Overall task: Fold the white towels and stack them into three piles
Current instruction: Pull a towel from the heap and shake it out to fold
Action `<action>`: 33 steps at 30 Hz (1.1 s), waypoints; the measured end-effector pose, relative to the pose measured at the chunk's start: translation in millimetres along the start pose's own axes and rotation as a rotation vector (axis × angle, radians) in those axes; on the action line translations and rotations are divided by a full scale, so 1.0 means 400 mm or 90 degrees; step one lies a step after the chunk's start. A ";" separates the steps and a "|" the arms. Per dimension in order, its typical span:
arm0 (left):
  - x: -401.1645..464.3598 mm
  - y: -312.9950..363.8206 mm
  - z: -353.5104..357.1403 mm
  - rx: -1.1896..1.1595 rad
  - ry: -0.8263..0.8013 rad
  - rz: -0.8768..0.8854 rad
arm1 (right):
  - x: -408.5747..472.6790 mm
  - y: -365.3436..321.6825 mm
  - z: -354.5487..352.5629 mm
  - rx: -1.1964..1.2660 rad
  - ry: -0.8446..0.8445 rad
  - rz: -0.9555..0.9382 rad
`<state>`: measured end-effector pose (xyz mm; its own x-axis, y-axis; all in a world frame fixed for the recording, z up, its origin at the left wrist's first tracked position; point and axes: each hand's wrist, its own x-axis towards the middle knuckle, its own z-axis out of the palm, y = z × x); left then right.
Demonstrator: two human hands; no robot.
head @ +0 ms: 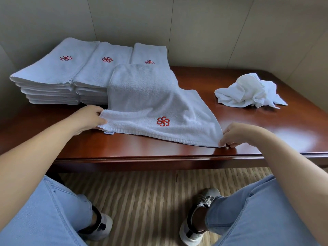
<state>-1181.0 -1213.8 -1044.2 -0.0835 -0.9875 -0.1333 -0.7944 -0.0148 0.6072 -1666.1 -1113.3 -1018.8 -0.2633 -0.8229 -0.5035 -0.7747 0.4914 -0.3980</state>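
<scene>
Nearest the camera are the person's knees in blue jeans point(44, 210) and two grey shoes point(99, 226) on a striped floor, so the person sits at the front edge of the dark wooden bench point(195, 151). Just beyond that edge both hands work one towel: the left hand point(87, 119) pinches its near left corner between thumb and curled fingers, and the right hand point(236, 134) pinches the near right corner, low against the wood. Holding both corners keeps the hem taut and square, probably to line up a fold. The towel in hand point(150, 96), white with a red flower emblem point(163, 121) facing up, lies with its near part on the bench while its far end drapes up over the third, rightmost pile point(150, 54). Behind it, against the wall, stand the left pile point(53, 71) and the middle pile point(99, 71), side by side and touching, emblems up. Well apart to the right lies a crumpled towel point(248, 91), not yet folded, so the task looks nearly finished.
</scene>
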 end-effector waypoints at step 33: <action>-0.015 0.028 -0.016 -0.095 -0.158 -0.078 | 0.010 0.003 0.009 -0.018 -0.019 -0.043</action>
<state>-1185.5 -1209.3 -1031.5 -0.1518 -0.9089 -0.3885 -0.7121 -0.1720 0.6807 -1666.1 -1114.9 -1023.9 -0.1931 -0.8450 -0.4987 -0.8060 0.4264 -0.4105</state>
